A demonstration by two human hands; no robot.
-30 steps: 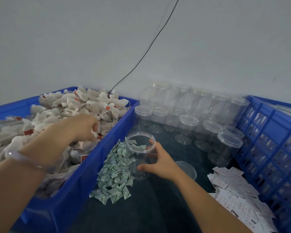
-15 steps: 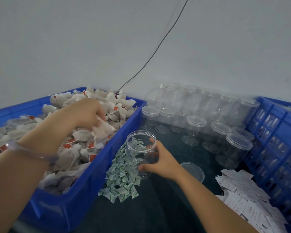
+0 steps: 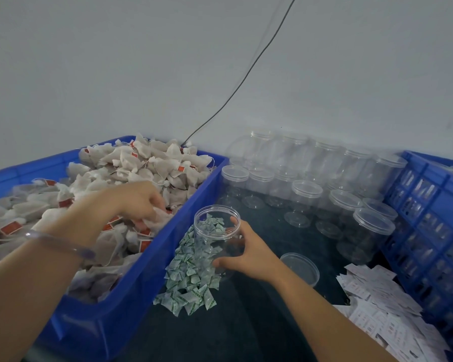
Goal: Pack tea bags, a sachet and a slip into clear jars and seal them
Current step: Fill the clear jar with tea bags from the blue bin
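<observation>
— Where do things stand, biggest first?

— The blue crate on the left takes the most room, heaped with tea bags. Beside it is the dark desk, and at the far right a lattice crate. Lidded jars are stacked along the wall and look empty. Slips lie heaped at the right, and sachets are piled against the blue crate's wall.

— And the jar being filled?

— The open jar is at the sachet pile, tipped with its mouth toward the blue crate. I judge it empty, with the sachets only showing through its wall. Whether its base touches the desk I cannot tell. A loose lid, likely its own, lies on the desk just beside the right forearm.

— The grips?

— The right grip is wrapped round the open jar, thumb low, fingers over the far side. The left grip is curled down into the heap, pinching one tea bag or several; I cannot tell how many.

— Which step, then?

— The first, I'd say: gathering tea bags. The next move calls for lifting the catch free of the tangled strings, over the crate wall and into the jar's mouth, while the right grip holds the jar steady.
</observation>
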